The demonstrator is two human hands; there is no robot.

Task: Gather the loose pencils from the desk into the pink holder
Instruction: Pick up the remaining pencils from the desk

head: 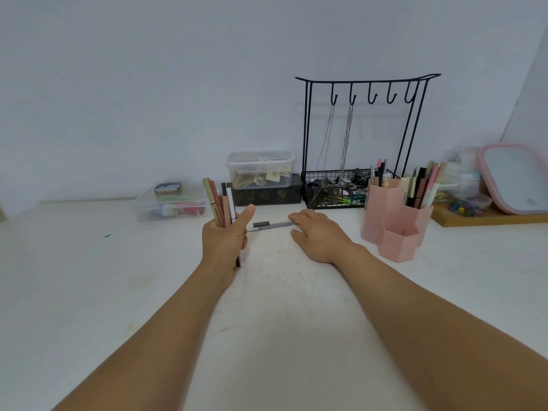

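We see the left hand closed in a fist around a bundle of pencils, thumb raised, the pencils standing nearly upright with their tips poking out below the fist. One tan pencil carries dark print along its barrel, too small for us to read. The right hand lies palm down on the white desk, fingers loosely together, fingertips touching the end of a grey pencil that lies flat between the two hands; we cannot tell whether it is gripped.

Just right of the right hand stands the pink holder, a cluster of hexagonal cups. Its two taller cups at the back hold upright pens, pencils and brushes; the low front cup looks nearly empty. One pen there bears a line of print we cannot read.

Behind the hands a clear lidded box with small cards and metal bits sits on a dark tin. To the left, a flat clear case holds colourful items, with a small printed box on its lid. A black wire rack has chains hanging from its hooks and a basket of clips and oddments. Far right, a pink-rimmed container leans above a wooden tray.
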